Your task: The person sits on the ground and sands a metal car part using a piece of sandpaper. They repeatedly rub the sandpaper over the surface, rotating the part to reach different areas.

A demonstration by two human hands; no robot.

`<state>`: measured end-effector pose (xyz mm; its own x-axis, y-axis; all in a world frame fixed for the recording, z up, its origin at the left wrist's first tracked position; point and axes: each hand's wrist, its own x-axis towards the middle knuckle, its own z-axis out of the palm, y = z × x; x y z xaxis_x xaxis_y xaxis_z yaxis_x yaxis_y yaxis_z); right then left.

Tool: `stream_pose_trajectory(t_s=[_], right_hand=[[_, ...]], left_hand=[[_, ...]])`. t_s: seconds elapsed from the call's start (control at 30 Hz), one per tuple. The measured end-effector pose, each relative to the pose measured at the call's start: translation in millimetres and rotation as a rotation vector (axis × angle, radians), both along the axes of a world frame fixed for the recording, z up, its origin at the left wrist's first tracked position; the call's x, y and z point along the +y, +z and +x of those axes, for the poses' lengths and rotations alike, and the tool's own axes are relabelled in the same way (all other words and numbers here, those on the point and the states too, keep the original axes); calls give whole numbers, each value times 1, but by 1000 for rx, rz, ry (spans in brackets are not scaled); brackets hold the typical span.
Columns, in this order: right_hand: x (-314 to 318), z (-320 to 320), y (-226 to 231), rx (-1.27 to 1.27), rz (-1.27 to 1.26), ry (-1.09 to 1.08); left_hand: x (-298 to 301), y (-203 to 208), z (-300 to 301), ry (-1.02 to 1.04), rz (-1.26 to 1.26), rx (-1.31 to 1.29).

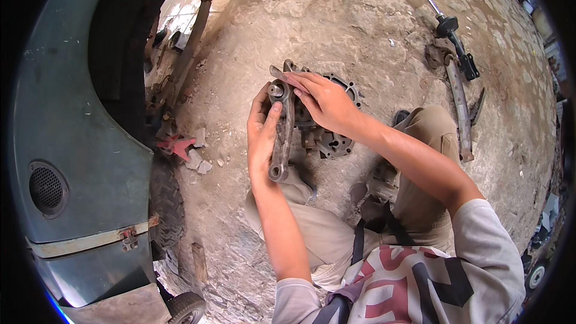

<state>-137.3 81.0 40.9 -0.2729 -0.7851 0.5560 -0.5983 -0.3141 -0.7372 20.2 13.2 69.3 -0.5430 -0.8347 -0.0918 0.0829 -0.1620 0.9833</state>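
A greasy metal suspension control arm (281, 150) stands roughly upright in front of me, with a round end and a shiny stud at its top. My left hand (261, 129) is wrapped round it from the left, thumb laid along its front face. Close to that top end, my right hand (324, 97) pinches a thin, flat, grey-brown strip (279, 74); its material I cannot make out. The strip's free end sticks out left above the stud. Just behind my right hand lies a dark metal casing (336, 144) with bolt holes round its rim, partly hidden by hand and forearm.
At the left stands a grey-green vehicle body (90, 120) with an open wheel arch and a tyre (167, 204). A red stand (176, 145) sits beside it. At right lie a shock absorber (459, 45) and a long rusty metal arm (461, 108) on the rough stone floor.
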Motion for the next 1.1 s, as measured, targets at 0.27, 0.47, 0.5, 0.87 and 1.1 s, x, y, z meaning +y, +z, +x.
stream_pose_trajectory(t_s=[0.27, 0.47, 0.5, 0.87, 1.1], right_hand=[[-4, -5, -3, 76, -8, -19], [-3, -4, -1, 40, -40, 6], [-4, -5, 1, 33, -11, -2], [-3, -5, 3, 63, -75, -7], [-3, -2, 3, 83, -121, -11]], left_hand=[[5, 5, -4, 10, -7, -11], [-1, 1, 1, -12, -78, -53], [1, 1, 1, -4, -75, -48], [1, -2, 1, 14, -31, -33], [-1, -4, 3, 4, -50, -25]])
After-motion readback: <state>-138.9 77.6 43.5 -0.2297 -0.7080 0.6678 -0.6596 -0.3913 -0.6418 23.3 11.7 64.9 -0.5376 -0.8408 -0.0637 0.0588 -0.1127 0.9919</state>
